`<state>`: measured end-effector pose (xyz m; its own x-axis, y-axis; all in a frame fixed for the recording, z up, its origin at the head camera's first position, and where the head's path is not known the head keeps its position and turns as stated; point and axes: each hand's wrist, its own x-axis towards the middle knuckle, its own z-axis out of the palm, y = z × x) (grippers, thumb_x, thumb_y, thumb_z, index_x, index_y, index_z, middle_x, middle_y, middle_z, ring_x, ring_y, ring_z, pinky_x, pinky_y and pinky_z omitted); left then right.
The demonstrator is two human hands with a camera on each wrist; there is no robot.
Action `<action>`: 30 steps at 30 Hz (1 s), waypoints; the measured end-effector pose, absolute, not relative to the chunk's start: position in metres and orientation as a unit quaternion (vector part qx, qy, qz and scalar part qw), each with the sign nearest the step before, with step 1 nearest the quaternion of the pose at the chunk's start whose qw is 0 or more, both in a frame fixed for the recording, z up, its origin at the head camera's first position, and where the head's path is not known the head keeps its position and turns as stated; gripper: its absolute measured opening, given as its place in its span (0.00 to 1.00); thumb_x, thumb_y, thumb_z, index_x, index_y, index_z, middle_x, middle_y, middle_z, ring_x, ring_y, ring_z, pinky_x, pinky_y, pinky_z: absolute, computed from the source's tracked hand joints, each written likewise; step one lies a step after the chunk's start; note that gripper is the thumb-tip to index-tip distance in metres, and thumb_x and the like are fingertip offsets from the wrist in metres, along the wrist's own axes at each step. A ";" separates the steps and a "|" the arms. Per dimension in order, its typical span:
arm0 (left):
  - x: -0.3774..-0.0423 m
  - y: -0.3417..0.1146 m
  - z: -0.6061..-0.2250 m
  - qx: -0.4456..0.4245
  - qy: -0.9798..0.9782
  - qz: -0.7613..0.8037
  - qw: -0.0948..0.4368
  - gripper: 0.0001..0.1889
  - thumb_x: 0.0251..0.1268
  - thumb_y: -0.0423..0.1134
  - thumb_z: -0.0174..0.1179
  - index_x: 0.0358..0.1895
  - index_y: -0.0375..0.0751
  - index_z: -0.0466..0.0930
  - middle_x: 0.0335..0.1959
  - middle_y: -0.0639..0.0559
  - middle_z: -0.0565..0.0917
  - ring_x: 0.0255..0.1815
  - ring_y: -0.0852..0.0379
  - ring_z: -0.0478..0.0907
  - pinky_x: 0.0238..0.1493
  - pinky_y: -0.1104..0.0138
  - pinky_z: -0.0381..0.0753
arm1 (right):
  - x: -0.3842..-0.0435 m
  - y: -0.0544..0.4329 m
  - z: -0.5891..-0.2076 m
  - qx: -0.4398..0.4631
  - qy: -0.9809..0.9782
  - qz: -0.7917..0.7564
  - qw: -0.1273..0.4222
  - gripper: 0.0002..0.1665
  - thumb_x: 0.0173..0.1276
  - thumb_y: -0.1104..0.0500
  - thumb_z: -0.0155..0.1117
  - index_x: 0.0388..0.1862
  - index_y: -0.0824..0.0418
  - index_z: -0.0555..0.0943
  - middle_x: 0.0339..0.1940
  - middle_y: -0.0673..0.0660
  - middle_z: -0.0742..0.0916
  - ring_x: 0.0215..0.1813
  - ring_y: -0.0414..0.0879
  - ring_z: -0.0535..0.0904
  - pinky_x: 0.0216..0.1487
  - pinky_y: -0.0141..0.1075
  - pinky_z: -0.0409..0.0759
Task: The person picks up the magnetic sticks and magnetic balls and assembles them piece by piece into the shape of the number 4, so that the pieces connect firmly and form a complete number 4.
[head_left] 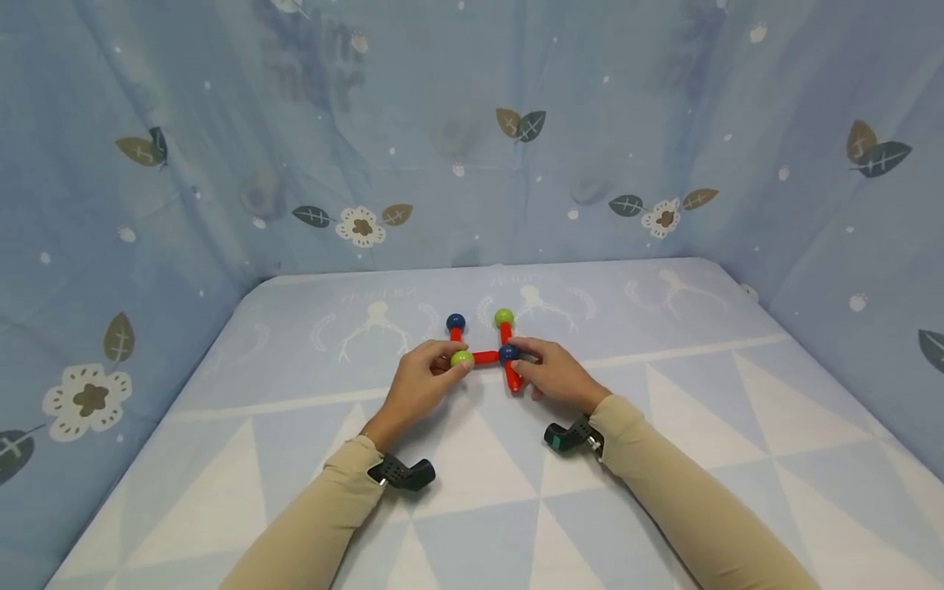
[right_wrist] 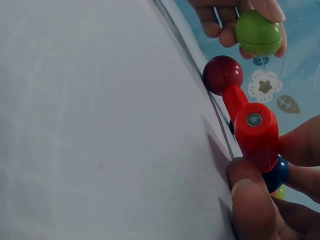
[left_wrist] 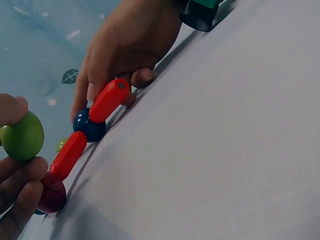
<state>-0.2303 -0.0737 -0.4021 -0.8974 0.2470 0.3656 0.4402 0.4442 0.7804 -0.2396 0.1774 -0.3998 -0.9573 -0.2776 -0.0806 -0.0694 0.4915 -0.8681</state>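
Thumb and fingers of my left hand (head_left: 419,378) pinch a green ball (left_wrist: 24,137). Beside and below it sits a dark red ball (right_wrist: 223,75), joined to a red magnetic rod (left_wrist: 69,156) that runs to a blue ball (head_left: 509,353). From this blue ball a second red magnetic rod (right_wrist: 256,132) sticks out toward me, its metal tip bare. My right hand (head_left: 556,375) grips this second rod close to the blue ball, with fingers on both sides. Farther back, a red rod (head_left: 505,333) leads to another green ball (head_left: 504,316), and one more blue ball (head_left: 456,321) tops a rod behind my left hand.
The pieces lie on a table with a pale blue and white patterned cloth (head_left: 472,459). Blue fabric (head_left: 457,147) with flower and leaf prints hangs behind and at both sides. A dark camera (head_left: 404,473) is strapped to the left wrist, another camera (head_left: 571,434) to the right.
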 end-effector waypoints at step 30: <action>-0.210 -0.041 -0.407 -0.324 -0.817 -0.476 -0.039 0.16 0.61 0.36 0.72 0.53 0.43 0.86 0.46 0.57 0.84 0.42 0.62 0.84 0.45 0.69 0.82 | -0.242 0.179 -0.399 -0.101 0.832 -0.537 0.100 0.29 0.75 0.59 0.62 0.72 0.60 0.72 0.51 0.61 0.86 0.34 0.50 0.86 0.36 0.39 0.84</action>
<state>-0.2104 -0.0413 -0.4066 -0.7869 0.5667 0.2440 0.4920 0.3378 0.8024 -0.2422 0.1785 -0.3986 -0.9594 -0.2759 -0.0583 -0.0604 0.4031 -0.9132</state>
